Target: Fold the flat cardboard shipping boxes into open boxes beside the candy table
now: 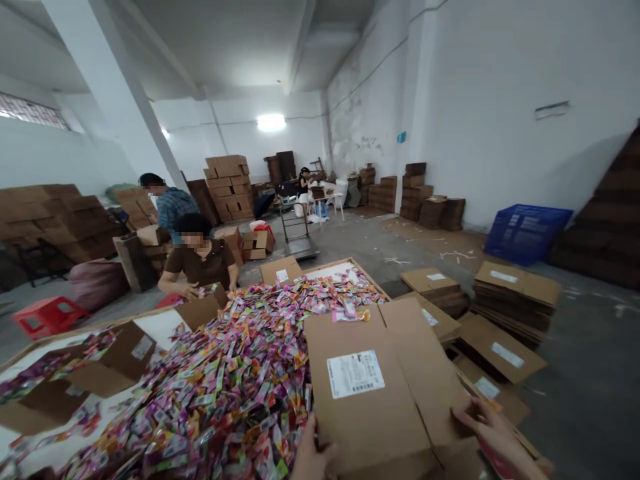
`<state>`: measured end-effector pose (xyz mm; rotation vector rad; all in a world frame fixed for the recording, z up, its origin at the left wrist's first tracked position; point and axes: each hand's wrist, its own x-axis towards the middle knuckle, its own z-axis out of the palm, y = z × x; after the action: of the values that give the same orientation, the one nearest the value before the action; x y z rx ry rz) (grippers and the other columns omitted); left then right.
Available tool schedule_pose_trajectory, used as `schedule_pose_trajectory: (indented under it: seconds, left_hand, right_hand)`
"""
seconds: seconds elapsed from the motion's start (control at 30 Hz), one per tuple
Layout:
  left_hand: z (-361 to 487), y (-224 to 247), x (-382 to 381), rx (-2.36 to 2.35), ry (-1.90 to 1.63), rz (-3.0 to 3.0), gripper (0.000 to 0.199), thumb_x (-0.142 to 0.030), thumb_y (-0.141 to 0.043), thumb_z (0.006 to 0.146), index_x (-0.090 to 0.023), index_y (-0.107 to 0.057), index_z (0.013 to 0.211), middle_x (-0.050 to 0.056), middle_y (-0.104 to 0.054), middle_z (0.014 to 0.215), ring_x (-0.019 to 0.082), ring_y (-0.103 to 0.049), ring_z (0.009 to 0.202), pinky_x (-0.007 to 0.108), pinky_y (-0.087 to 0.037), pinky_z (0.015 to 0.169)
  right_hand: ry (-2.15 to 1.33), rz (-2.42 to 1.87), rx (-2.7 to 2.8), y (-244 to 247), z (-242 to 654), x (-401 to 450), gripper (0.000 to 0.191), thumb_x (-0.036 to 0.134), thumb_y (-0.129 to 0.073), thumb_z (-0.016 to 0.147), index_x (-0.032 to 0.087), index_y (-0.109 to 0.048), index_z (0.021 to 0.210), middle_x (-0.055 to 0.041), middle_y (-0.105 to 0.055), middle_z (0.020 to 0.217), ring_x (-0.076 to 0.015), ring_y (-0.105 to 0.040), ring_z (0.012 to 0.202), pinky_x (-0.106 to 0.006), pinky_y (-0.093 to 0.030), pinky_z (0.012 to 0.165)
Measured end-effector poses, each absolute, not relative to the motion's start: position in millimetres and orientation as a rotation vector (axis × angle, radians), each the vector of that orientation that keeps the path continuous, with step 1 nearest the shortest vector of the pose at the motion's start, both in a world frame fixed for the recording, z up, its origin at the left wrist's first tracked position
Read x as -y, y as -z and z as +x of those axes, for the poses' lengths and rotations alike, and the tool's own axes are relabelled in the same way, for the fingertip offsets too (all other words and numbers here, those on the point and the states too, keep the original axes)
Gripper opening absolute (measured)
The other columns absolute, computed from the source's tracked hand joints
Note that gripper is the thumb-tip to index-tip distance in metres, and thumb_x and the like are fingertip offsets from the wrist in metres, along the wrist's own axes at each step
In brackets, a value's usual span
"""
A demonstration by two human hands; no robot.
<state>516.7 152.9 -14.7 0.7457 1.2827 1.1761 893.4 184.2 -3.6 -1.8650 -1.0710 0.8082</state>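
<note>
A cardboard box [365, 407] with a white printed label [355, 373] is in front of me, at the edge of a heap of small, colourful wrapped packets [240, 373]. My left hand [314, 453] grips its lower left edge, with the thumb and fingers partly cut off by the frame. On its right side my right hand [493, 430] pinches the cardboard near a flap. A few packets [350, 312] lie at the far edge of the box. How far the box is unfolded underneath, I cannot tell.
Stacks of flattened cartons [515, 293] stand to the right. Open boxes [120, 360] with packets sit on the left of the wood-edged table [370, 273]. A co-worker [200, 257] handles packets across from me. A blue crate [525, 233] and a red stool [47, 317] are on the floor.
</note>
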Motion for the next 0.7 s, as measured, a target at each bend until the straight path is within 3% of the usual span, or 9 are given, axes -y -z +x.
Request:
schedule_pose_trajectory:
  seconds: [0.13, 0.23, 0.37, 0.57, 0.7]
  left_hand:
    - [501.2, -17.0, -168.6, -1.515, -1.229, 0.983, 0.056, -0.02, -0.062, 0.046, -0.018, -0.053, 0.1, 0.015, -0.065, 0.114, 0.03, -0.052, 0.12, 0.037, -0.035, 0.105]
    - [494.4, -36.8, -179.8, -1.459, -1.313, 0.931, 0.051, -0.024, -0.068, 0.046, -0.016, -0.054, 0.095, 0.014, -0.069, 0.096, 0.03, -0.064, 0.097, 0.041, -0.046, 0.093]
    - [481.5, -49.9, -197.5, -1.56, -1.386, 0.749, 0.037, -0.026, -0.074, 0.046, -0.017, -0.054, 0.076, 0.01, -0.066, 0.074, 0.027, -0.066, 0.076, 0.043, -0.05, 0.08]
    - [453.2, -93.4, -210.6, -1.545, -1.668, 0.74, 0.045, -0.055, -0.065, 0.062, -0.019, -0.056, 0.088, 0.002, -0.064, 0.087, 0.018, -0.061, 0.082, 0.03, -0.049, 0.078]
    - [448.3, -121.8, -203.4, -1.504, -1.705, 0.822, 0.051, -0.064, -0.068, 0.052, -0.019, -0.058, 0.071, -0.002, -0.058, 0.068, 0.014, -0.055, 0.067, 0.025, -0.045, 0.065]
  right_hand:
    - [-0.984, -1.698, 1.112, -30.0, 872.0, -190.0, 0.046, 0.058, -0.064, 0.05, 0.022, -0.066, 0.078, -0.0124, -0.072, 0.093, -0.0347, -0.064, 0.101, -0.04, -0.052, 0.087]
    - [-0.943, -1.583, 1.18, -52.4, 843.7, -208.4, 0.048, 0.059, -0.063, 0.056, 0.021, -0.065, 0.084, -0.0127, -0.07, 0.103, -0.0326, -0.06, 0.109, -0.041, -0.046, 0.096]
    - [-0.926, -1.621, 1.285, -64.9, 802.2, -243.4, 0.05, 0.055, -0.069, 0.051, 0.018, -0.064, 0.083, -0.0138, -0.069, 0.1, -0.033, -0.061, 0.103, -0.047, -0.044, 0.097]
    - [-0.808, -1.262, 1.235, -79.8, 763.6, -266.7, 0.069, 0.061, -0.066, 0.063, 0.019, -0.055, 0.117, -0.0099, -0.064, 0.112, -0.0282, -0.054, 0.111, -0.047, -0.037, 0.102]
    - [-0.803, -1.146, 1.167, -91.9, 765.0, -249.7, 0.072, 0.063, -0.067, 0.065, 0.024, -0.048, 0.123, -0.0071, -0.058, 0.12, -0.0254, -0.051, 0.114, -0.042, -0.038, 0.103]
